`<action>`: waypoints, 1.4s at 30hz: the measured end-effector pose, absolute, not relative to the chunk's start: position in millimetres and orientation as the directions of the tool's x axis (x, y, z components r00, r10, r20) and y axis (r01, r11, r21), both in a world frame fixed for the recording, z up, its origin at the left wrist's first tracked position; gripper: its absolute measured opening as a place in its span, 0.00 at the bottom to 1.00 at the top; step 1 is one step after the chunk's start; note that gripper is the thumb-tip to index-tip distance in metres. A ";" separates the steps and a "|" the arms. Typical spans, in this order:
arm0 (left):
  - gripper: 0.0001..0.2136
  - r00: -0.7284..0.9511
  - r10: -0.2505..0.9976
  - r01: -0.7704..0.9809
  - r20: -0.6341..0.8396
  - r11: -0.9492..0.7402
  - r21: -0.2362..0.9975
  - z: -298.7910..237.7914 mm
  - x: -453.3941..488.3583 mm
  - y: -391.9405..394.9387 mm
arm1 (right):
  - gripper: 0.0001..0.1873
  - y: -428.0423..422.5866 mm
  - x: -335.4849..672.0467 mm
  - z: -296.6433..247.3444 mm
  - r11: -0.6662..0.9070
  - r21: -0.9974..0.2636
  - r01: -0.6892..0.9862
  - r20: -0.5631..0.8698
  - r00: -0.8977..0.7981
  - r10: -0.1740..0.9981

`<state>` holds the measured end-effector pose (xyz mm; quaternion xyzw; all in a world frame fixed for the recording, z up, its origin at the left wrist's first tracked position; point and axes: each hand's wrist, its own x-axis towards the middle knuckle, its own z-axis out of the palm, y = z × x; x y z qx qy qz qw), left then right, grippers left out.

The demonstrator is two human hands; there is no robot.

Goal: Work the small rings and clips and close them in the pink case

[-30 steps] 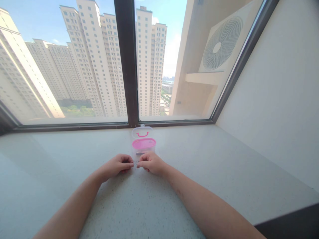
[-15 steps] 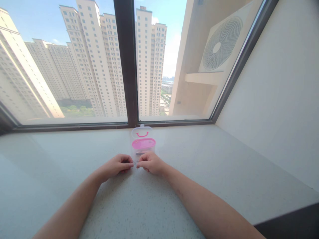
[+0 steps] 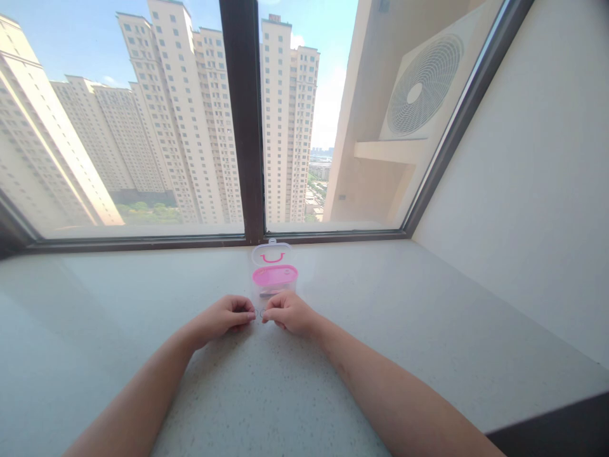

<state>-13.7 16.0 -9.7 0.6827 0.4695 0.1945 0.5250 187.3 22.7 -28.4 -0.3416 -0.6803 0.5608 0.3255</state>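
My left hand [image 3: 234, 311] is closed in a pinch, thumb against the fingers, with a small thin ring [image 3: 255, 313] showing at its fingertips. Facing it, my right hand [image 3: 286, 311] pinches a second small thin ring [image 3: 262, 313]. A narrow gap separates the two rings; they are too small to tell what they belong to. Directly behind my hands stands a clear plastic box [image 3: 255, 292] with a pink inner tray [image 3: 275, 275]. Its clear lid with a pink handle [image 3: 273, 258] is tipped back toward the window. Dark slender items show dimly inside the box.
The speckled pale sill [image 3: 228, 393] lies under both forearms. At the back rises a window with a dark frame [image 3: 247, 127]. A white wall [image 3: 537, 190] bounds the right side, and a dark edge [image 3: 561, 422] shows at lower right.
The view has shifted very slightly. Both hands keep nearly the same pinching pose in front of the box, the right one a touch farther right.
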 end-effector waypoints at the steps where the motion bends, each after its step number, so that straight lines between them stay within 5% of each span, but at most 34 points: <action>1: 0.15 0.483 0.845 0.435 -0.229 -0.005 0.900 -9.7 -13.7 16.0 | 0.06 22.6 187.2 -28.2 0.134 -0.986 0.100 0.057 -0.555 0.830; 42: 0.16 0.461 0.854 0.420 -0.241 0.029 0.907 -8.4 -12.3 15.4 | 0.07 20.9 187.9 -28.7 0.136 -0.988 0.067 0.080 -0.532 0.843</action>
